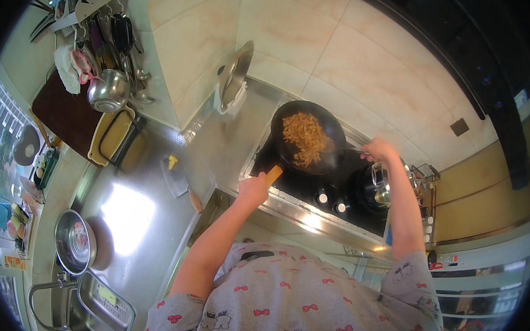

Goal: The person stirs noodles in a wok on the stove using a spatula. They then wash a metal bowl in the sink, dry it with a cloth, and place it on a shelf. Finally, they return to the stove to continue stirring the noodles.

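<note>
A dark wok (331, 119) sits on the black gas stove (294, 189), and its wooden handle (274, 175) is gripped in my left hand (254, 189). Shredded brown food (304, 137) lies in a heap in the wok, mostly on its left side. My right hand (378, 150) is closed around the thin metal handle of a spatula (354, 150), whose blade rests in the wok at the right edge of the food. Two stove knobs (323, 198) show below the wok.
A cleaver (175, 178) with yellow bits on its blade lies on the steel counter (154, 159). Farther left are a metal bowl (86, 245) and the sink (85, 325). A pot lid (238, 75) leans at the back wall. A glass-lidded pot (380, 180) stands beneath my right forearm.
</note>
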### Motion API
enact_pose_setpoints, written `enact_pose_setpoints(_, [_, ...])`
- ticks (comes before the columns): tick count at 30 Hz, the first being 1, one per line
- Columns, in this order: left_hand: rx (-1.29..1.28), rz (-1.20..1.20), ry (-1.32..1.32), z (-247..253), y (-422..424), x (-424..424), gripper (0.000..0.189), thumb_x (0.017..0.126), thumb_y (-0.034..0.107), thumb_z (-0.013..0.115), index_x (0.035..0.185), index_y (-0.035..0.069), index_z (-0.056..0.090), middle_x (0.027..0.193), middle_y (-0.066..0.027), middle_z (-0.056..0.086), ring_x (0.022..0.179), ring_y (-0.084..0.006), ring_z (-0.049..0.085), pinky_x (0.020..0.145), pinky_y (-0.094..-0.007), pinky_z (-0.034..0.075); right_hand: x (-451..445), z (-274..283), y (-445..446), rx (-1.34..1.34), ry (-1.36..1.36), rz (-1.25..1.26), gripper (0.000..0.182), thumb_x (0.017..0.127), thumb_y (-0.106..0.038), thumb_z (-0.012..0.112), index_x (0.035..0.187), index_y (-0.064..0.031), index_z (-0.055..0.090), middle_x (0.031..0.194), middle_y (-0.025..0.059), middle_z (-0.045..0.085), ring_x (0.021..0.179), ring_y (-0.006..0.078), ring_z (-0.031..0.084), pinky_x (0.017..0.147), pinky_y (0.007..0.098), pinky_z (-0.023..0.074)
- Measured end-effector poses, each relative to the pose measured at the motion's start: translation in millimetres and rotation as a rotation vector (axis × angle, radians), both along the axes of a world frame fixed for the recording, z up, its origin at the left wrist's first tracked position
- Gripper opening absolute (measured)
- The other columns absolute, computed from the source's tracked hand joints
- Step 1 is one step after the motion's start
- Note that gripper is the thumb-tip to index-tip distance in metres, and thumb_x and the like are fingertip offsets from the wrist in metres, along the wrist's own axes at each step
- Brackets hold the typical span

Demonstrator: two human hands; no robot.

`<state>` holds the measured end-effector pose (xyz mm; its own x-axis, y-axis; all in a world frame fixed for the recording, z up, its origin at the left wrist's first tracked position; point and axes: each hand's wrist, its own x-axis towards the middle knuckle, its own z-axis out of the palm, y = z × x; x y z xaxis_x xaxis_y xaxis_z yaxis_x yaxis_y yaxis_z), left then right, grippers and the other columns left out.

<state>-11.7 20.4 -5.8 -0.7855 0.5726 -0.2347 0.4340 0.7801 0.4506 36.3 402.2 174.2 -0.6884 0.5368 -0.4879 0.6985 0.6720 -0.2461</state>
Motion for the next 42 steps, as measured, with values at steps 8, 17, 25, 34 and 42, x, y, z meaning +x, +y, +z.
enact_pose_setpoints(8, [-0.007, 0.018, 0.027, 0.1, 0.9, 1.0, 0.028, 0.079, 0.019, 0.059, 0.102, 0.006, 0.048, 0.085, -0.0158, 0.068, 0.084, -0.0347, 0.067, 0.071, -0.048, 0.05, 29.9, -15.3, -81.6, 0.73, 0.27, 0.599, 0.03, 0.082, -0.034, 0.067, 0.078, -0.0043, 0.064, 0.071, 0.0166, 0.067, 0.071, 0.0332, 0.067, 0.06, 0.0433, 0.0516])
enact_pose_setpoints(17, [0.0, 0.021, 0.017, 3.4, -2.2, 5.6, 0.027, 0.079, 0.018, 0.059, 0.101, 0.006, 0.049, 0.083, -0.0146, 0.068, 0.083, -0.0338, 0.067, 0.07, -0.047, 0.051, 51.4, 40.3, -97.1, 0.861, 0.111, 0.731, 0.022, 0.081, -0.03, 0.067, 0.08, -0.0085, 0.065, 0.071, 0.0119, 0.068, 0.068, 0.0297, 0.068, 0.06, 0.0437, 0.0504])
enact_pose_setpoints(25, [-0.016, -0.008, 0.015, 15.8, -2.9, 5.0, 0.024, 0.081, 0.013, 0.054, 0.103, 0.004, 0.051, 0.085, -0.0154, 0.069, 0.082, -0.0327, 0.068, 0.072, -0.044, 0.052, -21.5, 23.9, -15.5, 0.611, 0.066, 0.32, 0.023, 0.081, -0.029, 0.067, 0.094, -0.0102, 0.072, 0.086, 0.0149, 0.071, 0.083, 0.0308, 0.068, 0.073, 0.043, 0.0518])
enact_pose_setpoints(34, [-0.007, 0.01, 0.002, 1.9, -1.4, 3.1, 0.027, 0.08, 0.017, 0.057, 0.103, 0.006, 0.049, 0.087, -0.0152, 0.068, 0.085, -0.0344, 0.067, 0.071, -0.0467, 0.051, -25.8, -7.7, -55.5, 0.605, 0.365, 0.76, 0.019, 0.08, -0.025, 0.068, 0.094, -0.0112, 0.066, 0.079, 0.0113, 0.068, 0.074, 0.0288, 0.067, 0.063, 0.0415, 0.0504])
enact_pose_setpoints(42, [-0.016, 0.004, 0.019, 2.6, 0.5, 2.2, 0.026, 0.08, 0.017, 0.057, 0.102, 0.006, 0.047, 0.083, -0.0151, 0.068, 0.082, -0.0347, 0.067, 0.07, -0.0462, 0.051, 61.5, 18.5, -127.9, 1.042, 0.362, 1.116, 0.031, 0.076, -0.013, 0.06, 0.107, -0.0063, 0.06, 0.066, 0.0031, 0.057, 0.059, 0.017, 0.062, 0.05, 0.0296, 0.046])
